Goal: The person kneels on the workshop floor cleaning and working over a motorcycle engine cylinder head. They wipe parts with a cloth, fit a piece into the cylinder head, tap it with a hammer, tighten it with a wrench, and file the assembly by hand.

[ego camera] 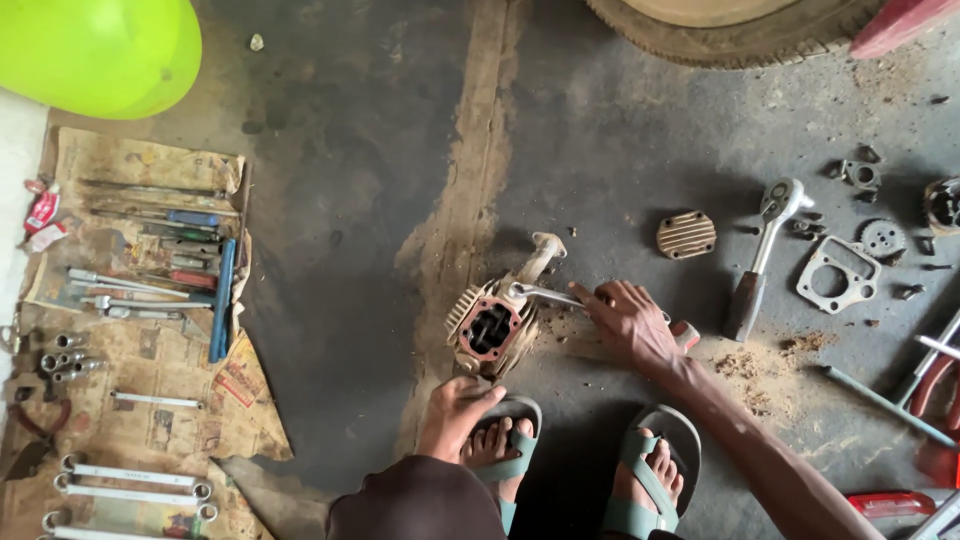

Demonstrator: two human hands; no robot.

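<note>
A person crouches in sandals on a stained concrete workshop floor (pixel 380 200), working on a finned engine cylinder head (pixel 492 325) that lies just ahead of the feet. The right hand (pixel 630 322), at about 3 o'clock from the head, is closed over the handle of a ratchet wrench (pixel 545 293) whose shaft runs roughly level from 3 o'clock to 9 o'clock and whose tip meets the head's upper right edge. The left hand (pixel 455 412) rests at 6 o'clock from the head, fingers curled loosely on the left sandal (pixel 510 440); it appears to hold nothing, though the palm is hidden. The right hand is the one engaged; the left sits just below the part without touching it. The head lies tilted, its open port facing the camera and a curved pipe stub pointing toward 1 o'clock. At 3 o'clock, well apart, lie a second ratchet (pixel 760 255), a finned cover (pixel 686 234) and a gasket (pixel 838 275). At 9 o'clock, spanners are laid out on newspaper (pixel 150 400).
</note>
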